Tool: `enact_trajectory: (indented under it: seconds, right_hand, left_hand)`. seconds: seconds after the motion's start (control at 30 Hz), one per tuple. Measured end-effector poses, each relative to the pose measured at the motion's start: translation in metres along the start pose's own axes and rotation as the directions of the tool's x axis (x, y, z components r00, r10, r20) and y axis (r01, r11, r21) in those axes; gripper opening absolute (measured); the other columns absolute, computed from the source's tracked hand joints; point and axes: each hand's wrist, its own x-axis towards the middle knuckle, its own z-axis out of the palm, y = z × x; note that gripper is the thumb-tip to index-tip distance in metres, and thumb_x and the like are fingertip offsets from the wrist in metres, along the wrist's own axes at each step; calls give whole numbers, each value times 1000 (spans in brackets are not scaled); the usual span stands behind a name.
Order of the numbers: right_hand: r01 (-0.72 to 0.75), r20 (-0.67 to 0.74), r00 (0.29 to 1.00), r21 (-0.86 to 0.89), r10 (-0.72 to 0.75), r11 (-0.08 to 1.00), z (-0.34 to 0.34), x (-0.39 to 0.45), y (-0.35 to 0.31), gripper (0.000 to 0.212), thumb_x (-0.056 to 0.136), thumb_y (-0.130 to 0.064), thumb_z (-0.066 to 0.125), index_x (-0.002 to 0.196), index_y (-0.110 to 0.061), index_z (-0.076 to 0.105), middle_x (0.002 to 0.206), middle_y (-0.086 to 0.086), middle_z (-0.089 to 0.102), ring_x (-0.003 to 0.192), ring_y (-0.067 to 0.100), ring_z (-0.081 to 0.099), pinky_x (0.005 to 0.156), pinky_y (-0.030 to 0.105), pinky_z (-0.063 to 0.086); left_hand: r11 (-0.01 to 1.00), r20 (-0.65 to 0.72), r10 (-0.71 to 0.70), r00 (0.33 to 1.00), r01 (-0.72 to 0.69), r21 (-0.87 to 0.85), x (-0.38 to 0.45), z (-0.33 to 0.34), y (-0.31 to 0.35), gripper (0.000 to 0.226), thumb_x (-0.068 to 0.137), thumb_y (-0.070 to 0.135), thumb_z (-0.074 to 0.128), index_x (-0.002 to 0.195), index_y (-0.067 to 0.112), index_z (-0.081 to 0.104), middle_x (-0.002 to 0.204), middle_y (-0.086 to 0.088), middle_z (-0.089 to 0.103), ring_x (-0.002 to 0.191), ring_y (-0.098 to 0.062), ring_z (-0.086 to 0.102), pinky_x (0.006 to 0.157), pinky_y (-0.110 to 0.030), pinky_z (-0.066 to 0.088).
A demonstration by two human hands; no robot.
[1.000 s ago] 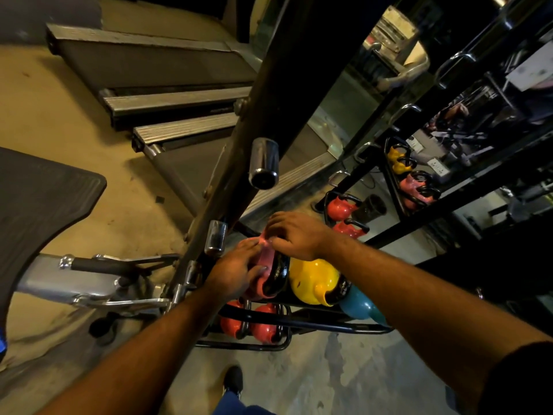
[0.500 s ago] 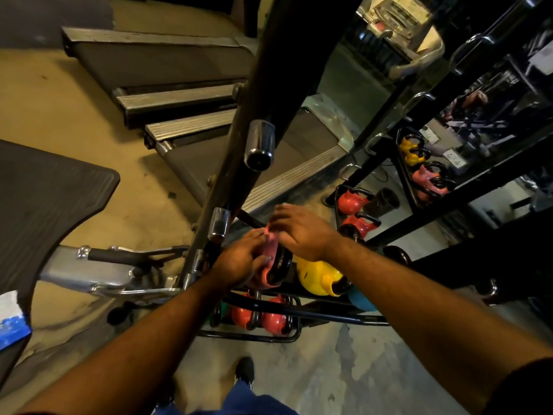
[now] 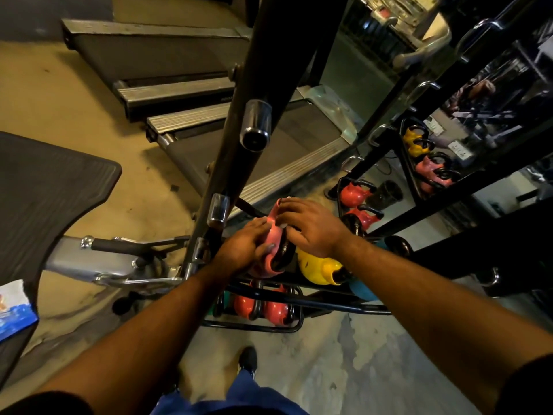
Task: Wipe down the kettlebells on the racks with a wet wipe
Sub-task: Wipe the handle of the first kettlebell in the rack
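Note:
A pink kettlebell [image 3: 273,235] with a black handle sits at the left end of the black rack's [image 3: 332,307] upper tier. My left hand [image 3: 239,250] grips its left side, thumb over the front. My right hand [image 3: 312,226] lies over its top with fingers curled; small white slivers of a wet wipe [image 3: 283,226] show under the fingertips, the rest hidden. A yellow kettlebell [image 3: 317,269] and a teal kettlebell [image 3: 362,290] sit to the right. Two red kettlebells [image 3: 260,307] sit on the lower tier.
A slanted black machine post with a chrome peg [image 3: 254,127] rises just left of the rack. Treadmill decks [image 3: 227,145] lie beyond. A mirror at right reflects more kettlebells [image 3: 356,196]. A blue-and-white wipe pack [image 3: 13,313] lies on a dark platform at left.
Both hands stay on the pink kettlebell; my right hand has slid slightly along its top. My head has shifted, bringing the wipe pack into view.

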Motion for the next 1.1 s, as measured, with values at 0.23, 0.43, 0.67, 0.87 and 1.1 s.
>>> enact_trajectory:
  seconds: [0.23, 0.43, 0.67, 0.87, 1.1]
  right_hand:
    - [198, 47, 979, -5, -197, 980, 13, -35, -27, 40, 89, -28, 48, 122, -16, 70, 124, 3, 67, 128, 22, 52, 120, 42, 27]
    - [84, -98, 991, -111, -95, 990, 21, -31, -26, 45, 92, -30, 50, 125, -5, 68, 135, 17, 62, 135, 33, 50, 118, 44, 33]
    - [125, -96, 984, -221, -149, 967, 21, -41, -25, 43, 98, -37, 51, 125, -8, 68, 136, 16, 62, 132, 32, 53, 114, 46, 38]
    - [212, 36, 977, -326, -212, 921, 49, -63, -55, 43, 91, -37, 51, 116, -9, 72, 133, 14, 64, 132, 31, 51, 118, 44, 28]
    - [140, -44, 984, -405, -172, 904, 53, -66, -42, 50, 91, -25, 50, 135, -5, 60, 147, 20, 51, 142, 38, 40, 116, 52, 36]
  left_hand:
    - [999, -7, -22, 1000, 22, -28, -6, 2, -5, 92, 75, 63, 39, 147, 6, 44, 158, -15, 35, 149, -28, 28, 123, -39, 22]
    - [1000, 25, 25, 999, -26, 13, -6, -2, -2, 76, 84, 54, 46, 144, 7, 48, 153, -8, 41, 144, -16, 30, 116, -17, 14]
    - [998, 23, -40, 999, 39, 52, -6, 0, -6, 80, 83, 56, 47, 147, 7, 46, 156, -13, 39, 147, -27, 32, 120, -34, 22]
    - [996, -54, -33, 998, 37, 80, -7, 6, -7, 60, 94, 26, 64, 148, 7, 44, 159, -12, 35, 149, -26, 30, 123, -38, 23]
    - [988, -31, -109, 994, 112, 102, -7, 8, -10, 65, 89, 46, 56, 146, 14, 48, 157, -8, 40, 147, -24, 35, 121, -45, 28]
